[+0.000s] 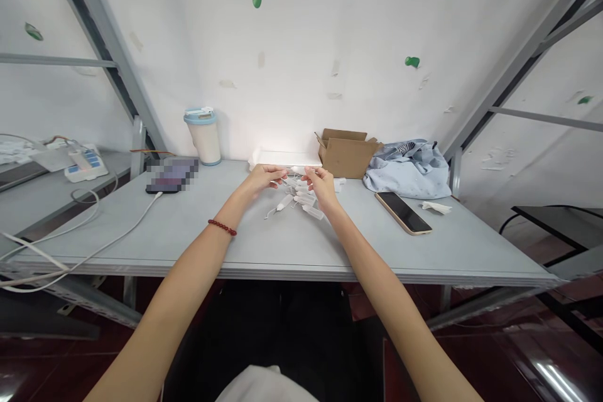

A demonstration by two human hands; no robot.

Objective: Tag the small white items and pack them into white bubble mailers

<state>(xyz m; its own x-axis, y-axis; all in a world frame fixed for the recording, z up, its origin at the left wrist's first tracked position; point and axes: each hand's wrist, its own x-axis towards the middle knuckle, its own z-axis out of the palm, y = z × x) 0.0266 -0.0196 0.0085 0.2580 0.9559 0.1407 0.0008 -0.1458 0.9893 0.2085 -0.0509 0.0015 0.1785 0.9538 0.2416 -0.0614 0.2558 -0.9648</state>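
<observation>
Over the middle of the grey desk, my left hand (267,178) and my right hand (321,184) come close together with fingertips pinched. Between them is a small white tag (298,170), one end at each hand; its finer details are too small to make out. Just below my hands lies a loose pile of similar white tags (305,198), several with thin strings or loops. One tag (284,203) lies apart at the pile's left, its string trailing toward me. My fingers hide part of the pile.
Behind my hands stand a white box (287,159) and an open cardboard box (351,157). Right of them are a light blue cloth (407,169), a phone (403,213) and a crumpled tissue (436,207). At left are a cup (204,137), a charging phone (172,175) and cables (127,240).
</observation>
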